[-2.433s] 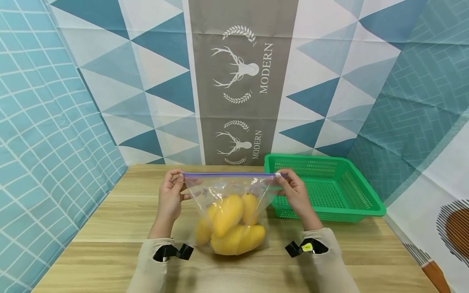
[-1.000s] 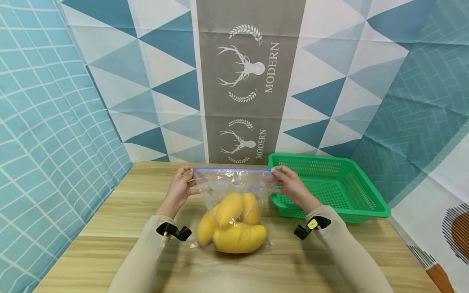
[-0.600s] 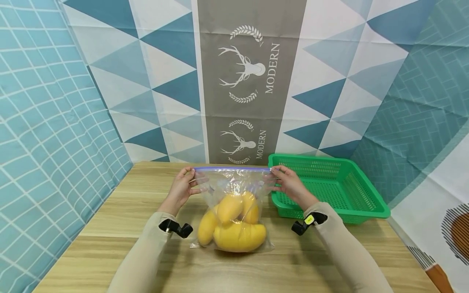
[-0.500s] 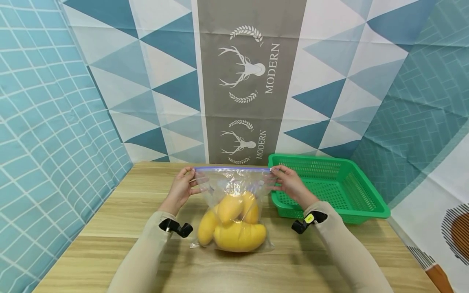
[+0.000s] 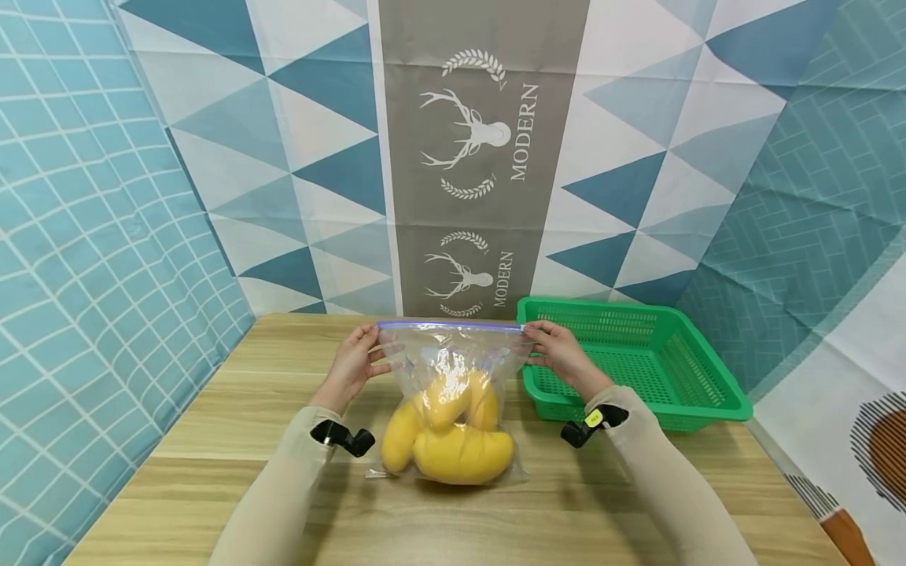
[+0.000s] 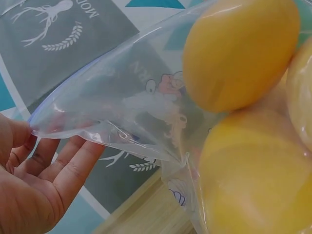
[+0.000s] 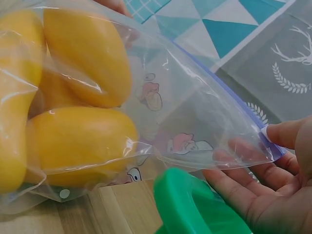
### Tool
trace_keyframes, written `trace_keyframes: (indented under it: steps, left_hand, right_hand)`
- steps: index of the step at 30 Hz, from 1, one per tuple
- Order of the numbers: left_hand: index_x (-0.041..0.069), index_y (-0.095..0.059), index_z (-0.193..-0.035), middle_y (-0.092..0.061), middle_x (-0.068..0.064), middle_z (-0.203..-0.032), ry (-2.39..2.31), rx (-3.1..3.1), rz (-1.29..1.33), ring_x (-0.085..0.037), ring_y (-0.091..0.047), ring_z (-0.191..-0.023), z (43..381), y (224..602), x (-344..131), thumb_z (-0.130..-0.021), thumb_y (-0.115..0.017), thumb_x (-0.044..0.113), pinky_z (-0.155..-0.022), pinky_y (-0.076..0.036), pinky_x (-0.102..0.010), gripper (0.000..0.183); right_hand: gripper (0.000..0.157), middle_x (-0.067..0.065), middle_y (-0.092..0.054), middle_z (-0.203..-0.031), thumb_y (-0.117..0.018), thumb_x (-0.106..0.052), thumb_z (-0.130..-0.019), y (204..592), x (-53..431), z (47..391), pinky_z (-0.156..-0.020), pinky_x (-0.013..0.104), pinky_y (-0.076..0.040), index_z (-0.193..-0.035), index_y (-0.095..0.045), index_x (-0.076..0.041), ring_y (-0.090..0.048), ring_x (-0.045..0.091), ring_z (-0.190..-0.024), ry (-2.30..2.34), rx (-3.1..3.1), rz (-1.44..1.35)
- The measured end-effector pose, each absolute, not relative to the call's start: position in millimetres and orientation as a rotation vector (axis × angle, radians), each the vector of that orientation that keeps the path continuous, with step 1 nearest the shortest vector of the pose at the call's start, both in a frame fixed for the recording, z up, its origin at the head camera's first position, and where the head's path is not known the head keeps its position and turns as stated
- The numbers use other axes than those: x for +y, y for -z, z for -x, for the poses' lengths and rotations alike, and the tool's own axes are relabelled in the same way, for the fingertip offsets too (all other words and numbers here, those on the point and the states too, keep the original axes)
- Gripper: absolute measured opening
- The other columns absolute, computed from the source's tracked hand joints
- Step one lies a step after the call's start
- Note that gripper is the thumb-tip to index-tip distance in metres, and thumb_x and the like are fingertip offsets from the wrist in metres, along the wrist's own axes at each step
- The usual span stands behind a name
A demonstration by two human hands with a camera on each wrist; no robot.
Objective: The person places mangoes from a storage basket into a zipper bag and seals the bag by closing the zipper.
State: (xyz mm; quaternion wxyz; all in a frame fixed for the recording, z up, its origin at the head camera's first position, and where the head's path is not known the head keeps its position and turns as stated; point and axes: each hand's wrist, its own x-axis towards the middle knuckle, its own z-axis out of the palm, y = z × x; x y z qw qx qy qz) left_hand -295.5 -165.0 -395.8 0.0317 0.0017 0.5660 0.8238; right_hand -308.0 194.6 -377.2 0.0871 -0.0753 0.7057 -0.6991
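Observation:
A clear zip bag [image 5: 425, 350] with a purple zip strip [image 5: 449, 325] along its top stands upright on the table, several yellow mangoes [image 5: 463, 454] inside. My left hand [image 5: 354, 360] pinches its top left corner between thumb and index finger. At the opposite corner, my right hand [image 5: 562, 355] pinches the end of the strip, where a small white slider [image 7: 264, 132] sits by the thumb. The other fingers of both hands spread behind the film. Small cartoon prints [image 7: 152, 92] show on the bag. The strip is drawn straight between the hands.
A green plastic basket [image 5: 708, 409] with perforated sides stands at the back right, its near left corner close behind my right hand. The wooden table [image 5: 439, 534] meets a patterned wall covering [image 5: 467, 47] at the back.
Compared with 2.4 s ago, both hands are closer together and farther from me, and the bag's bottom corners show on the table. Over the last second the left hand shifts slightly right.

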Motion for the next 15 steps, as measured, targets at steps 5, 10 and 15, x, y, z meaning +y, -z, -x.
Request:
trace_keyframes:
  steps: [5, 10, 15]
  left_hand:
    - [0.009, -0.045, -0.103, -0.065, 0.002, -0.091, -2.532, 1.753, 0.006, -0.015, -0.071, -0.083, 295.8, 396.5, -164.8, -0.109, -0.038, 0.019, -0.073, -0.059, -0.041, 0.014]
    - [0.010, -0.048, -0.104, -0.062, 0.002, -0.094, -2.529, 1.769, 0.019, -0.014, -0.069, -0.085, 296.8, 398.1, -164.1, -0.109, -0.039, 0.018, -0.072, -0.059, -0.037, 0.013]
    - [0.012, -0.051, -0.106, -0.058, 0.000, -0.098, -2.522, 1.781, 0.041, -0.016, -0.067, -0.089, 297.7, 401.6, -164.5, -0.109, -0.039, 0.018, -0.071, -0.058, -0.033, 0.013]
  right_hand:
    - [0.033, 0.001, -0.067, -0.100, -0.051, -0.016, -0.106, 377.2, 198.1, 310.4, -0.093, 0.044, -0.051, -0.131, -0.051, 0.006, -0.067, 0.015, -0.091, 2.087, 2.128, 0.193]
    - [0.039, 0.004, -0.063, -0.103, -0.053, -0.015, -0.105, 374.8, 201.3, 312.4, -0.090, 0.039, -0.053, -0.135, -0.049, 0.009, -0.064, 0.013, -0.090, 2.090, 2.144, 0.146]
    - [0.042, 0.009, -0.062, -0.109, -0.052, -0.014, -0.105, 375.3, 203.6, 313.4, -0.092, 0.039, -0.053, -0.138, -0.045, 0.012, -0.064, 0.015, -0.093, 2.066, 2.149, 0.147]
